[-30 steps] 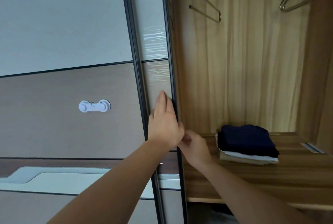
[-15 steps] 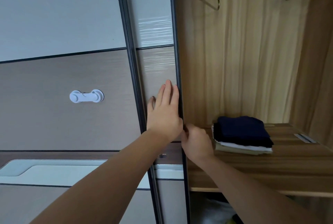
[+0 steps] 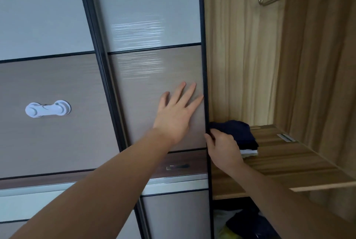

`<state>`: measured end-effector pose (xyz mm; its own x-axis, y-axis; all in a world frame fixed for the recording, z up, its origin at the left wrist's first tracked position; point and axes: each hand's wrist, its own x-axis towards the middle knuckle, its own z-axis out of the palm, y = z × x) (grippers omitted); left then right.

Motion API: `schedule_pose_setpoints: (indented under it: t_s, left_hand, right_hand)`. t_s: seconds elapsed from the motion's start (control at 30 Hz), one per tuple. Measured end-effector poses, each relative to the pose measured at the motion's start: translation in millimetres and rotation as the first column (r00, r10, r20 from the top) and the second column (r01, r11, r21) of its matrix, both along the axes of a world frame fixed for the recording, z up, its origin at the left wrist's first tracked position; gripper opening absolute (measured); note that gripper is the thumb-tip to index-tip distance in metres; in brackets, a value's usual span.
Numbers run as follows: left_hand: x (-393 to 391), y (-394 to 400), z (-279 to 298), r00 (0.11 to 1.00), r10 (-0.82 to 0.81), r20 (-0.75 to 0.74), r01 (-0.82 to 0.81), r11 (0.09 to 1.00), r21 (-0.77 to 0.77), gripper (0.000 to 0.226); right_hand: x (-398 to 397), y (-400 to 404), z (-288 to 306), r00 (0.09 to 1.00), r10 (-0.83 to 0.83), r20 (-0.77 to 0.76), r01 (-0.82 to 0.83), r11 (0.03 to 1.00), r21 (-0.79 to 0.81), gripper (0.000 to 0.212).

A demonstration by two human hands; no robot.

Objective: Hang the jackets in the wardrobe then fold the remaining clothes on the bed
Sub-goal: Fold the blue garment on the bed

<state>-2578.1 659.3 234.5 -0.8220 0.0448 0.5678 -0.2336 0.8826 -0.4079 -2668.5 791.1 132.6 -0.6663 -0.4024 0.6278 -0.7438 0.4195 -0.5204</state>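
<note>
Fingers of the left hand (image 3: 176,115) lie spread flat on the sliding door (image 3: 154,92); the right hand (image 3: 223,148) curls round its dark edge. Beside it the wardrobe (image 3: 250,65) stands open, folded clothes (image 3: 238,133) on its shelf (image 3: 289,161).

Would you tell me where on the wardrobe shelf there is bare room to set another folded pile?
The wooden shelf is bare from the folded clothes stack rightward to the side wall, except for a small metal strip near the back. The shelf's left end is crowded: the stack sits there, and the right hand grips the sliding door's edge just in front.
</note>
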Motion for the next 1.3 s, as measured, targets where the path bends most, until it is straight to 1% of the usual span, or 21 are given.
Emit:
schedule_pose_setpoints:
  t_s: [0.1, 0.17, 0.33, 0.43, 0.5, 0.6, 0.77, 0.83, 0.87, 0.93, 0.97, 1.03, 1.1, 1.13, 1.2, 1.3]
  left_hand:
    - [-16, 13, 3, 0.999, -0.04, 0.013, 0.041, 0.993, -0.107, 0.086]
    - [-26, 23, 4, 0.998, -0.055, 0.009, 0.055, 0.987, -0.15, 0.088]
    - [-51, 46, 13, 0.997, -0.081, 0.0, 0.079, 0.972, -0.219, 0.094]
    - [-71, 62, 18, 0.993, -0.114, 0.035, 0.119, 0.956, -0.267, 0.1]
    - [-84, 74, 20, 0.988, -0.14, 0.064, 0.153, 0.945, -0.291, 0.103]
    - [-105, 96, 24, 0.98, -0.173, 0.099, 0.196, 0.926, -0.321, 0.103]
    - [-145, 144, 29, 0.969, -0.215, 0.126, 0.246, 0.904, -0.35, 0.098]
    - [-161, 165, 29, 0.963, -0.236, 0.134, 0.268, 0.899, -0.346, 0.096]
    - [-170, 175, 29, 0.959, -0.247, 0.136, 0.279, 0.897, -0.343, 0.095]
    - [-186, 196, 30, 0.952, -0.274, 0.139, 0.305, 0.891, -0.336, 0.093]
    - [-194, 206, 30, 0.947, -0.289, 0.138, 0.319, 0.889, -0.33, 0.093]
    - [-209, 223, 28, 0.943, -0.305, 0.132, 0.332, 0.883, -0.331, 0.093]
    - [-221, 239, 27, 0.94, -0.317, 0.128, 0.342, 0.874, -0.346, 0.094]
    - [-227, 245, 26, 0.937, -0.326, 0.124, 0.349, 0.871, -0.346, 0.093]
    - [-236, 254, 25, 0.929, -0.351, 0.114, 0.369, 0.863, -0.345, 0.092]
    - [-245, 260, 24, 0.92, -0.379, 0.097, 0.388, 0.853, -0.348, 0.09]
  right_hand:
    - [-17, 27, 0, 1.0, -0.031, -0.007, 0.03, 0.999, -0.014, 0.025]
    - [-30, 46, -1, 0.998, -0.056, -0.005, 0.056, 0.998, -0.033, 0.024]
    - [-63, 98, -2, 0.985, -0.163, 0.051, 0.165, 0.985, -0.043, 0.025]
    - [-83, 127, -2, 0.975, -0.208, 0.079, 0.213, 0.975, -0.067, 0.027]
    - [-94, 143, -3, 0.966, -0.248, 0.077, 0.255, 0.963, -0.089, 0.022]
    - [-111, 167, -3, 0.945, -0.311, 0.097, 0.322, 0.938, -0.128, 0.022]
    - [-144, 212, 1, 0.893, -0.41, 0.187, 0.436, 0.891, -0.129, 0.026]
    - [-154, 229, 2, 0.85, -0.468, 0.242, 0.51, 0.845, -0.16, 0.025]
    - [-155, 236, 1, 0.825, -0.489, 0.284, 0.55, 0.809, -0.205, 0.025]
    - [-150, 245, -10, 0.792, -0.498, 0.354, 0.6, 0.742, -0.298, 0.032]
    - [-144, 246, -20, 0.793, -0.496, 0.355, 0.601, 0.734, -0.316, 0.038]
    - [-133, 241, -44, 0.808, -0.446, 0.385, 0.563, 0.776, -0.285, 0.054]
    - [-130, 233, -62, 0.797, -0.343, 0.497, 0.505, 0.83, -0.237, 0.072]
    - [-132, 230, -67, 0.785, -0.288, 0.549, 0.481, 0.842, -0.245, 0.079]
    - [-140, 228, -68, 0.764, -0.205, 0.612, 0.467, 0.83, -0.306, 0.088]
    - [-152, 232, -69, 0.755, -0.197, 0.625, 0.483, 0.812, -0.328, 0.095]
